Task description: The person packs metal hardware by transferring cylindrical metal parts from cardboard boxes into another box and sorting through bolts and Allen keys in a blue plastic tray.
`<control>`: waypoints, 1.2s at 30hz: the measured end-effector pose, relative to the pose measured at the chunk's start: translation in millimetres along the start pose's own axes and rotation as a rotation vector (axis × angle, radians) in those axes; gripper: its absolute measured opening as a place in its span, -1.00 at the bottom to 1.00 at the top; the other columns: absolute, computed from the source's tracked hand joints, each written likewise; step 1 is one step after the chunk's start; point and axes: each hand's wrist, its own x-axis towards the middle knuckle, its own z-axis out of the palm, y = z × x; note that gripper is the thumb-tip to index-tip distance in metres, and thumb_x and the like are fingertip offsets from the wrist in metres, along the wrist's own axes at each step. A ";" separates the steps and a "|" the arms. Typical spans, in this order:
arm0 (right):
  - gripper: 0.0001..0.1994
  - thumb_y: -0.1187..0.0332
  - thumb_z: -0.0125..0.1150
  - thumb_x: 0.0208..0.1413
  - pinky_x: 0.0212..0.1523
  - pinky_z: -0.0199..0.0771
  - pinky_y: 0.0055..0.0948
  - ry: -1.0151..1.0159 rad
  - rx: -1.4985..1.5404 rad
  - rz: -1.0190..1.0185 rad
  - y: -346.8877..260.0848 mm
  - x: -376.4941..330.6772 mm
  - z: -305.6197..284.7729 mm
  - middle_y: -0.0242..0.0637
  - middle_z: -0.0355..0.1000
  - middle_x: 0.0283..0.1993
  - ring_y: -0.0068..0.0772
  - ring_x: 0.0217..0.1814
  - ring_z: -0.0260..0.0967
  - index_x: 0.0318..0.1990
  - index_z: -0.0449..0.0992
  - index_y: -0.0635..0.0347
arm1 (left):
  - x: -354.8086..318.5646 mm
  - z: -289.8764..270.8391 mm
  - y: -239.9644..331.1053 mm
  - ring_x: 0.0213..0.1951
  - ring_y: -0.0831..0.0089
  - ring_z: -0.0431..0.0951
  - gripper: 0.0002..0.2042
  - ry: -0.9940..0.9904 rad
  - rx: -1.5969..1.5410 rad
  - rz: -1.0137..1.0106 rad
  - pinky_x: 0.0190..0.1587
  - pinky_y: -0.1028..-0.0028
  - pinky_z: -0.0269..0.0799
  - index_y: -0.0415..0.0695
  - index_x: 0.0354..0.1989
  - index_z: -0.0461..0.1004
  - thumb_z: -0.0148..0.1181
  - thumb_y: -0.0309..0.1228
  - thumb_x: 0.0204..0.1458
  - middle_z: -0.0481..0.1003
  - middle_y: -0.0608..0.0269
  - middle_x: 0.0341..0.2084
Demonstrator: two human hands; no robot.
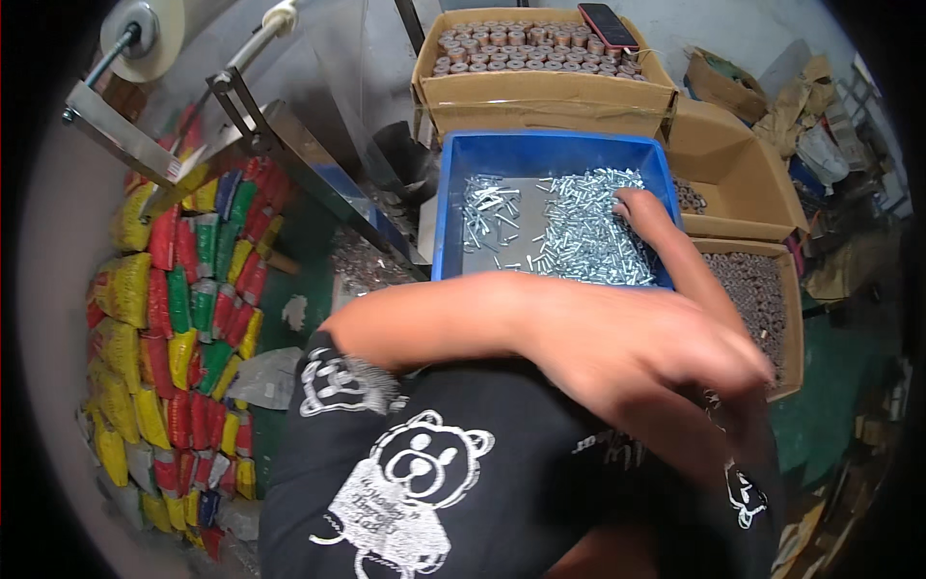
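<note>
Edges first. You have the blue tray (540,147) in front of you, its left, far and right walls standing higher than the contents; its grey bottom shows between the two heaps. A cardboard box (540,99) of copper-brown cylinders (492,60) sits just beyond the far wall, a dark phone (608,27) on its right rear corner. Tight on your right: an open carton (738,159) and, nearer you, a box of small parts (748,299). To the left of the tray, a slanting metal frame (311,179) stands close. Green floor (839,386) shows to the right.

Writing: white lettering and bear figures on your black shirt (526,434); print on the red, yellow and green packs (183,318), too small to make out.

Hands: your right hand (637,205) is in the larger heap of silver fasteners (586,232), right side of tray, fingers bent down among them; cannot tell whether anything is pinched. Smaller heap lies at the left wall. Your left hand (666,347) is blurred, across your body, fingers bent, overlapping your right arm (702,265) in view; contact and grip cannot be told.
</note>
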 end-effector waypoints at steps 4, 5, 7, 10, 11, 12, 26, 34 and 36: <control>-0.82 0.31 0.15 0.20 -0.36 0.39 -0.33 -0.031 0.745 0.211 -2.3 12.1 -21.9 -0.17 0.46 -0.39 -0.30 -0.40 0.41 -0.17 0.49 0.24 | -150.9 -57.9 -11.2 -0.20 0.12 0.55 -0.83 0.343 1.004 -0.729 -0.13 0.27 0.46 -0.19 -0.21 0.56 0.21 -0.38 0.09 0.54 0.05 -0.32; -0.80 0.30 0.13 0.24 -0.43 0.35 -0.44 -0.174 1.206 0.389 -17.7 19.9 -31.1 -0.29 0.43 -0.43 -0.46 -0.46 0.33 -0.13 0.49 0.24 | -193.6 -57.8 -28.4 -0.29 0.10 0.55 -0.86 0.649 1.131 -0.713 -0.21 0.24 0.47 -0.21 -0.30 0.56 0.22 -0.41 0.04 0.54 0.06 -0.41; -0.77 0.28 0.12 0.26 -0.50 0.26 -0.60 -0.202 1.140 0.394 -45.8 43.1 -29.6 -0.45 0.33 -0.46 -0.63 -0.49 0.21 -0.09 0.48 0.25 | -237.3 -59.1 -52.8 -0.32 0.08 0.55 -0.88 0.708 1.287 -0.717 -0.25 0.21 0.46 -0.21 -0.34 0.56 0.21 -0.43 0.02 0.54 0.05 -0.44; -0.78 0.24 0.13 0.19 -0.51 0.34 -0.40 -0.180 0.500 0.127 -101.8 95.0 3.4 -0.32 0.42 -0.49 -0.49 -0.50 0.35 -0.22 0.60 0.17 | -233.5 -56.7 -52.2 -0.37 0.03 0.55 -0.89 0.708 1.465 -0.847 -0.31 0.13 0.44 -0.20 -0.45 0.53 0.17 -0.42 -0.01 0.52 0.01 -0.53; -0.75 0.22 0.12 0.16 -0.31 0.46 -0.25 -0.068 0.289 -0.129 -79.9 115.1 42.4 -0.16 0.56 -0.36 -0.20 -0.33 0.51 -0.18 0.61 0.17 | -225.0 -57.5 -49.9 -0.38 0.03 0.55 -0.87 0.684 1.416 -0.920 -0.31 0.12 0.44 -0.19 -0.47 0.52 0.16 -0.39 0.00 0.51 0.00 -0.54; -0.73 0.22 0.08 0.16 -0.11 0.47 -0.14 -0.140 0.072 -0.083 -99.8 129.1 63.1 -0.09 0.57 -0.20 0.06 -0.14 0.51 -0.15 0.59 0.18 | -229.5 -57.0 -49.8 -0.38 0.03 0.55 -0.87 0.705 1.409 -0.922 -0.31 0.12 0.44 -0.19 -0.47 0.52 0.16 -0.39 0.00 0.51 0.00 -0.54; -0.77 0.21 0.05 0.20 -0.18 0.48 -0.01 -0.333 -0.319 -0.174 -127.2 116.4 89.3 -0.02 0.55 -0.26 0.03 -0.17 0.52 -0.05 0.38 0.03 | -244.5 -62.0 -54.2 -0.41 0.03 0.54 -0.83 0.763 1.351 -0.733 -0.28 0.11 0.44 -0.19 -0.57 0.43 0.13 -0.40 0.01 0.48 0.05 -0.60; -0.81 0.29 0.11 0.18 -0.28 0.42 -0.04 -0.042 0.010 -0.150 -111.0 117.7 85.3 0.08 0.49 -0.34 0.20 -0.29 0.45 -0.10 0.42 0.12 | -252.8 -61.7 -62.3 -0.42 0.04 0.56 -0.87 0.762 1.341 -0.711 -0.29 0.10 0.45 -0.17 -0.57 0.44 0.14 -0.41 -0.05 0.49 0.05 -0.61; -0.80 0.30 0.16 0.17 -0.33 0.46 -0.21 -0.008 0.178 -0.113 -139.0 121.2 63.0 0.02 0.49 -0.37 0.03 -0.36 0.48 -0.12 0.46 0.17 | -257.4 -62.7 -65.2 -0.43 0.05 0.56 -0.87 0.771 1.349 -0.692 -0.29 0.11 0.47 -0.17 -0.57 0.45 0.14 -0.40 -0.07 0.50 0.04 -0.60</control>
